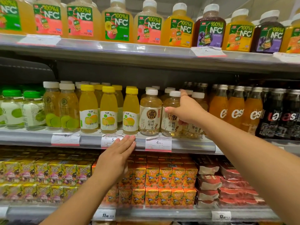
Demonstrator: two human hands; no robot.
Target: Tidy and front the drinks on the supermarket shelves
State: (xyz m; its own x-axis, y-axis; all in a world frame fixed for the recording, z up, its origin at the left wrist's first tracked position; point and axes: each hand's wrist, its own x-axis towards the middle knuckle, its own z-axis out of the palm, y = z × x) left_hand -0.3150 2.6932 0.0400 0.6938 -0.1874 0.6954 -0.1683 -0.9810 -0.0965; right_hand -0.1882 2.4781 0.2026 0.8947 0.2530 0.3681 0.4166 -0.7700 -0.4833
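Held bottle: a white-capped bottle of pale drink with a cream label point(171, 114) stood at the front edge of the middle shelf point(186, 144), second in its row of like bottles.
Right hand: the right hand point(184, 109) was wrapped round that bottle, thumb across the label on the near side and forefinger reaching up past the cap; the remaining fingers were hidden behind the bottle.
Neighbours: another cream-label bottle point(150, 111) stood just to its left, touching or nearly so; a third point(195, 127) stood to its right, partly hidden by the wrist.
Left hand: the left hand point(116, 157) was flat with fingers straight and together, fingertips lying against the shelf's price rail beside a price tag point(110, 140); it held nothing.
Middle shelf, left: three yellow-capped juice bottles point(109, 108) stood in front, then white-capped bottles with lime slices on them point(67, 106), then green-capped bottles point(33, 109).
Middle shelf, right: orange soda bottles point(234, 109) and dark cola bottles point(279, 114) stood beyond the right arm.
Top shelf: large NFC juice bottles point(117, 21) were lined up in yellow, orange and dark purple.
Bottom shelf: yellow juice cartons point(48, 174), orange juice cartons point(164, 177) and red-and-white packs point(227, 181) were stacked in rows.
Tags: a white tag marked 4.90 point(158, 143) hung below the cream-label bottles.
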